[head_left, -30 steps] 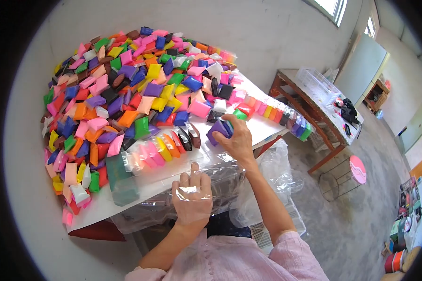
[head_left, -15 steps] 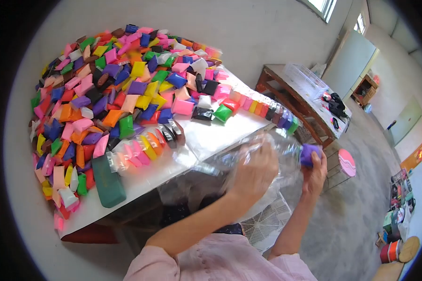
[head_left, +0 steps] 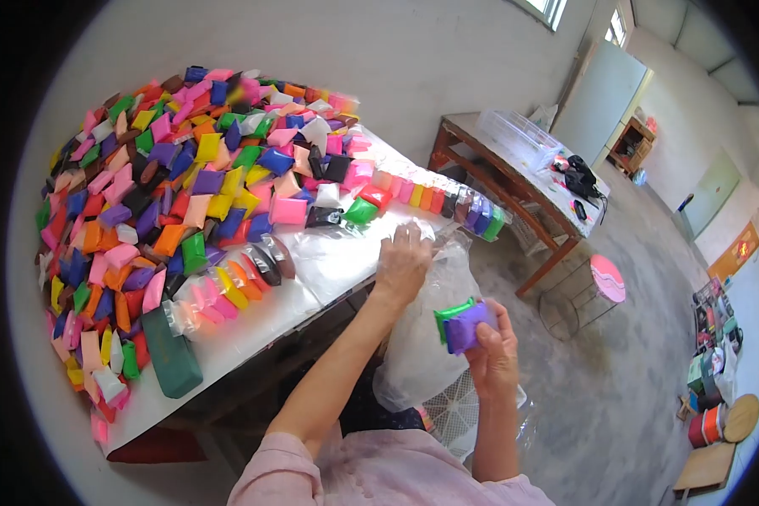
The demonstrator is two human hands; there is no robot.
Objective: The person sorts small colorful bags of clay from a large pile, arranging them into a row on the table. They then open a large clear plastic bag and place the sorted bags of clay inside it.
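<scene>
My right hand (head_left: 492, 346) is closed round a small stack of packets (head_left: 464, 327), purple in front with blue and green behind. My left hand (head_left: 403, 263) is over the table's front edge, at the top of a clear plastic bag (head_left: 430, 329) that hangs down over my lap; its fingertips are blurred, and its grip cannot be made out. To its left, a row of coloured packets (head_left: 232, 287) lies near a dark green case (head_left: 171, 354). Another row of packets (head_left: 430, 198) runs along the far right edge of the white table (head_left: 329, 253).
A big heap of coloured packets (head_left: 177, 202) covers the table's left and back. Beyond stands a wooden table (head_left: 514, 169) with a clear plastic box (head_left: 519, 139). A pink-topped stool (head_left: 607, 278) is at the right, and a white basket (head_left: 460, 409) is below my hands.
My left hand has moved left and up toward the table edge. My right hand has come left and lower with the packets, now showing green and blue too. The bag hangs lower.
</scene>
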